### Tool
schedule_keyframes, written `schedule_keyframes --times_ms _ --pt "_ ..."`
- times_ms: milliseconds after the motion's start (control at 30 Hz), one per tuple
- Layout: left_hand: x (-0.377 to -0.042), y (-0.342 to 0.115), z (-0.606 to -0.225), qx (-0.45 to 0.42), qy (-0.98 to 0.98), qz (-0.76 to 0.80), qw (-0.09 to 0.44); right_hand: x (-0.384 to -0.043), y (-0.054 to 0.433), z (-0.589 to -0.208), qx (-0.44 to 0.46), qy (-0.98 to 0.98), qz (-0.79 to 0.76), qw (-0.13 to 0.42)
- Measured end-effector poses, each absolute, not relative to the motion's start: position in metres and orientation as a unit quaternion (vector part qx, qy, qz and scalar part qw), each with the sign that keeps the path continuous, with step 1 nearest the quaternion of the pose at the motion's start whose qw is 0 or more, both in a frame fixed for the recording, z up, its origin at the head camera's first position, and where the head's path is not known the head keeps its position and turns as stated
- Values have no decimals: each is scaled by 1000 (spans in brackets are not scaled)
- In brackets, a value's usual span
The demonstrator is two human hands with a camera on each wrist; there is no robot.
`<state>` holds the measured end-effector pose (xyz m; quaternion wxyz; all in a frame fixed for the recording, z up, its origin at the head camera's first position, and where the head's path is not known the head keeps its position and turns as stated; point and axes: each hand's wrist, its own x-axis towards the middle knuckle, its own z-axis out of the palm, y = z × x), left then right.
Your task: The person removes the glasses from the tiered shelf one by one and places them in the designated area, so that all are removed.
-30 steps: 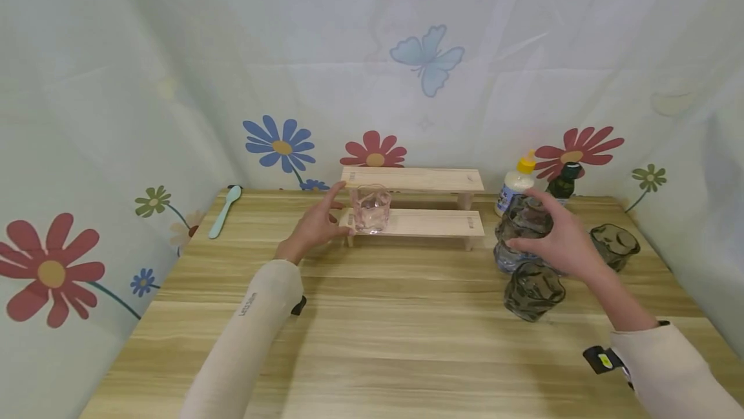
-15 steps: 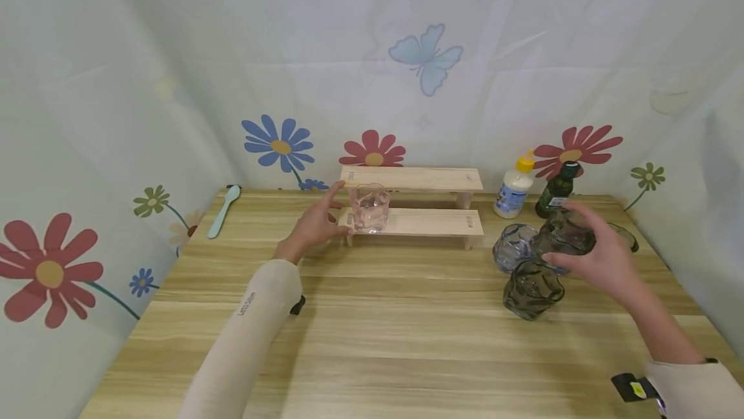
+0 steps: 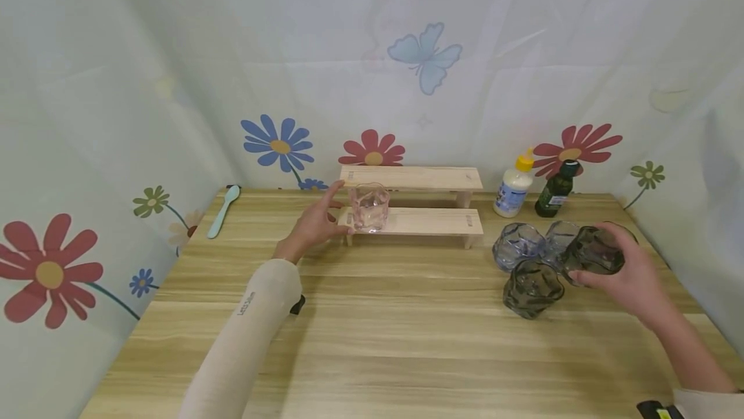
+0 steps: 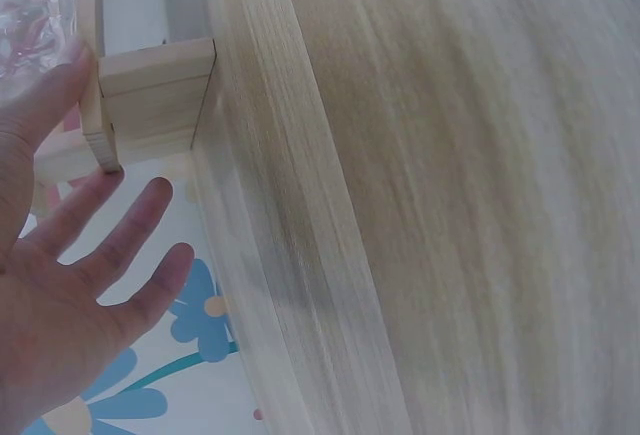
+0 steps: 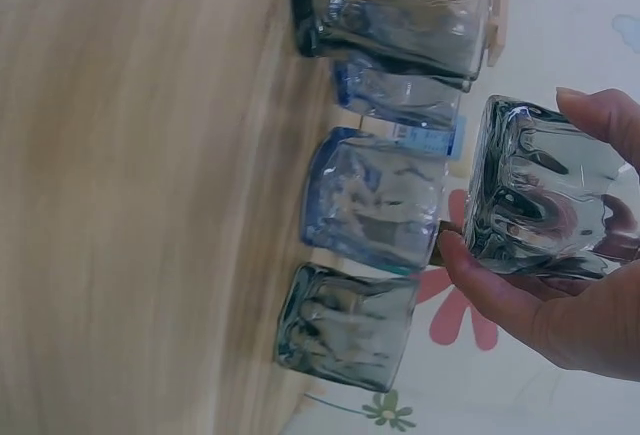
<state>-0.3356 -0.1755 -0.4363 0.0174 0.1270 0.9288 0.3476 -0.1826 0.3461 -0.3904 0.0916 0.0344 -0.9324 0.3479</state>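
Note:
My right hand (image 3: 633,286) grips a smoky grey wavy glass (image 5: 545,190) between thumb and fingers. The right wrist view has this glass raised off the table, above the standing glasses. Below it are two bluish glasses (image 3: 517,248) and a second grey glass (image 3: 531,290) nearer me; a third grey glass (image 5: 345,325) is mostly hidden in the head view. My left hand (image 3: 314,222) is at the left end of a two-step wooden shelf (image 3: 433,221). Its thumb and index fingertip touch the board, other fingers spread. A pink-tinted clear glass (image 3: 371,209) stands on the lower step.
Behind the glasses stand a white bottle with a yellow cap (image 3: 514,190) and a dark green bottle (image 3: 556,193). A mint-green spoon (image 3: 223,212) lies at the table's far left. A flowered curtain (image 3: 325,70) hangs along the table's back and sides.
My right hand has carried the grey glass rightward and toward me, from in front of the white bottle to over the right-hand glasses. The left hand stays at the shelf.

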Motion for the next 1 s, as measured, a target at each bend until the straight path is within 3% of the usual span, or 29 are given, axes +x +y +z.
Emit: schedule_keyframes --times_ms 633,1000 --pt "-336 -176 -438 122 930 345 15 -175 360 -425 3 -944 328 20" --pt "-335 -175 -436 124 932 339 15 -179 362 -445 7 -943 333 17"
